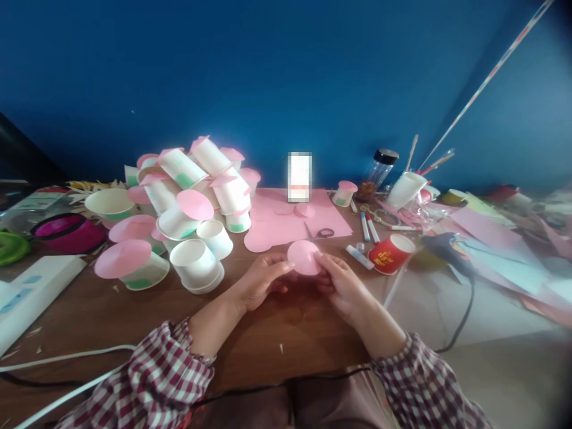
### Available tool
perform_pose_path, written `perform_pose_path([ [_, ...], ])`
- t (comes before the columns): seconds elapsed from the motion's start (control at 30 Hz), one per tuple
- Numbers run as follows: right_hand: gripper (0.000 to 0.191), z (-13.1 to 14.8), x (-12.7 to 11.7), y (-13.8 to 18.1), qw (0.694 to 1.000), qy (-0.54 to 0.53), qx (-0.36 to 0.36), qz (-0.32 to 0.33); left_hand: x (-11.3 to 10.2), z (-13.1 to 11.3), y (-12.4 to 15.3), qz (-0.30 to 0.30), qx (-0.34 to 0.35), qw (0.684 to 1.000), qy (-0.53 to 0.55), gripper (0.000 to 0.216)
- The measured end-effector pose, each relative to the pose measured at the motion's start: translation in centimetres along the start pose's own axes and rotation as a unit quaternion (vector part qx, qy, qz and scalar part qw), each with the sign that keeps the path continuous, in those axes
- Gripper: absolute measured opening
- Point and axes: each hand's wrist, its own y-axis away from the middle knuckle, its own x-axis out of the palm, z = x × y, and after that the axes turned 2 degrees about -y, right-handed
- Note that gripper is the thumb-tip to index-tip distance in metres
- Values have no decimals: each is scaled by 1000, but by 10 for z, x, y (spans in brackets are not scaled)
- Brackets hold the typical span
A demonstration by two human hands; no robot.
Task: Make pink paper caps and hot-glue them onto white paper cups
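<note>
A pink paper disc (304,257) is held between both hands just above the brown table (111,310). My left hand (261,280) pinches its left edge with curled fingers. My right hand (342,283) grips the right edge, thumb on top. Behind the disc lie a pair of scissors (319,232) on a pink paper sheet (286,217) with round cutouts. To the left a heap of white paper cups (196,185) stands, many capped with pink discs.
A red paper cup (392,252) lies on its side at right beside markers (369,226) and a glue stick (358,256). A glue gun (442,245) with black cable lies further right. A power strip (27,295), bowls (109,202) and cables sit at left.
</note>
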Motion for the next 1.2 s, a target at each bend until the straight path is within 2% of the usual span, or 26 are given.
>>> perform_pose_path([
  [0.2,33,3,-3,1,997,-32,49,42,0,2,-3,-27,-11,1000,7,22],
  [0.33,26,7,-4,3,996,-29,52,70,1,1,-3,-47,-8,999,3,22],
  [0.5,24,7,-7,2,992,-49,63,94,2,4,-4,-69,33,996,-51,22],
  [0.6,25,5,-5,1,995,-35,48,85,3,7,-6,-85,57,993,-62,22],
  [0.93,24,-1,1,1,999,8,-25,33,7,7,-5,-114,62,990,-63,22],
  [1.2,25,-2,2,0,1000,16,-26,-2,8,9,-7,-129,65,988,-53,20],
])
